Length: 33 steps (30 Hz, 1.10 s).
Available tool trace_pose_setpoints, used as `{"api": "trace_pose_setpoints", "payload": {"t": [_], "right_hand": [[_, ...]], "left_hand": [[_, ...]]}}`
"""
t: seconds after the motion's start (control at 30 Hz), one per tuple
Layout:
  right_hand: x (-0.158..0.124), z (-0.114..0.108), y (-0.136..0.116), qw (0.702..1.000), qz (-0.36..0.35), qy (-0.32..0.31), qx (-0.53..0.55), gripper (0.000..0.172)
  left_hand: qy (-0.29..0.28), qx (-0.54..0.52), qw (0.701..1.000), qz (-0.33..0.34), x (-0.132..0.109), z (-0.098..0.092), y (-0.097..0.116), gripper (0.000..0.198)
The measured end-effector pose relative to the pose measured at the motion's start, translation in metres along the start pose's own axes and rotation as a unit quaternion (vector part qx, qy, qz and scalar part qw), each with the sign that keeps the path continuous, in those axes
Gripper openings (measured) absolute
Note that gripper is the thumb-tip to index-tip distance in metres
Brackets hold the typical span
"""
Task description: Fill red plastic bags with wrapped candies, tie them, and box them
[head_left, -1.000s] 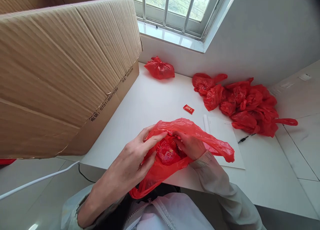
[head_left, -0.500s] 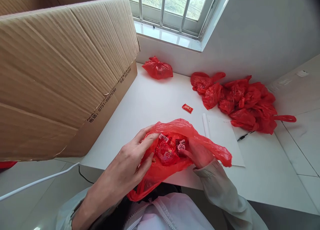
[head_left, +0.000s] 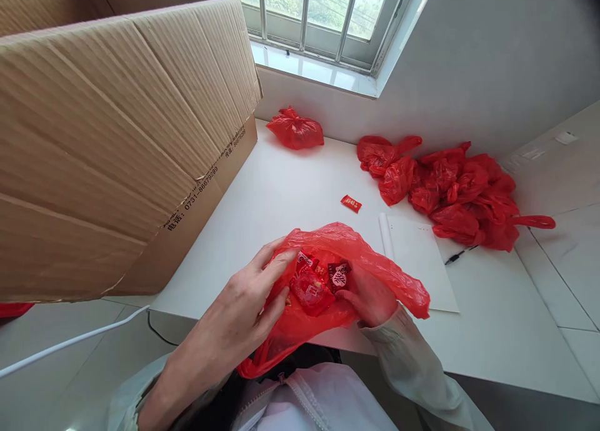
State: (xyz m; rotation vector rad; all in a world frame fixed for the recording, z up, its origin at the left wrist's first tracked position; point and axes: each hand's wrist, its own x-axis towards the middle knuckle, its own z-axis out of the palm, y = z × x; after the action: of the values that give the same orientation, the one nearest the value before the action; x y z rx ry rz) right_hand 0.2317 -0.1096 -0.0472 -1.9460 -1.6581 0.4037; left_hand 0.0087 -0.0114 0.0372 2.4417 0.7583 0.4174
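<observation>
A thin red plastic bag [head_left: 328, 322] lies open at the table's near edge, with wrapped sweets inside. My left hand [head_left: 246, 300] grips its left side, thumb and fingers around the folded film. Inside the right part of the bag is my right hand [head_left: 372, 293], seen partly through red film. Its thumb is beside a dark wrapped packet [head_left: 339, 276] with pink print; the other fingers are mostly hidden, so I cannot tell whether they hold it. A shiny red round packet [head_left: 309, 290] lies in the middle of the bag. Smaller red wrappers surround it.
A large cardboard box [head_left: 117, 156] stands at the left. One small red wrapped sweet [head_left: 351, 203] lies on the white table [head_left: 290, 193]. Several tied red bags [head_left: 459, 187] are heaped at the right, another red bag [head_left: 295, 130] by the wall. White paper [head_left: 417, 256] lies beside a black pen [head_left: 459, 255].
My right hand has shifted slightly left and down inside the bag. The bag's right corner has sunk a little, and the dark packet shows more fully. My left hand stays nearly still.
</observation>
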Motion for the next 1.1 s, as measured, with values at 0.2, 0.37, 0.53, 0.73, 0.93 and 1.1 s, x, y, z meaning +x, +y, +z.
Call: {"api": "trace_pose_setpoints", "payload": {"t": [0.2, 0.37, 0.53, 0.73, 0.93, 1.1], "right_hand": [[-0.001, 0.0, -0.015, 0.994, 0.064, -0.08, -0.042, 0.039], [0.004, -0.006, -0.028, 0.994, 0.071, -0.083, -0.028, 0.04], [0.006, -0.006, -0.027, 0.997, 0.05, -0.06, -0.02, 0.043], [0.012, -0.005, -0.014, 1.0, 0.013, -0.026, 0.003, 0.033], [0.003, -0.036, -0.051, 0.99, -0.013, -0.102, 0.097, 0.029], [-0.019, -0.124, -0.089, 0.978, -0.106, -0.099, 0.148, 0.047]], "left_hand": [[0.009, -0.002, 1.0, -0.001, -0.001, 0.001, -0.002, 0.042], [0.034, 0.012, 0.999, -0.004, -0.003, -0.003, -0.003, 0.038], [0.047, 0.012, 0.999, -0.011, -0.003, -0.006, -0.003, 0.036], [0.035, -0.002, 0.999, -0.023, -0.002, -0.006, -0.004, 0.035], [0.028, -0.01, 0.999, -0.021, 0.0, -0.004, -0.007, 0.04], [0.017, -0.021, 1.0, -0.013, 0.0, -0.007, -0.008, 0.047]]}}
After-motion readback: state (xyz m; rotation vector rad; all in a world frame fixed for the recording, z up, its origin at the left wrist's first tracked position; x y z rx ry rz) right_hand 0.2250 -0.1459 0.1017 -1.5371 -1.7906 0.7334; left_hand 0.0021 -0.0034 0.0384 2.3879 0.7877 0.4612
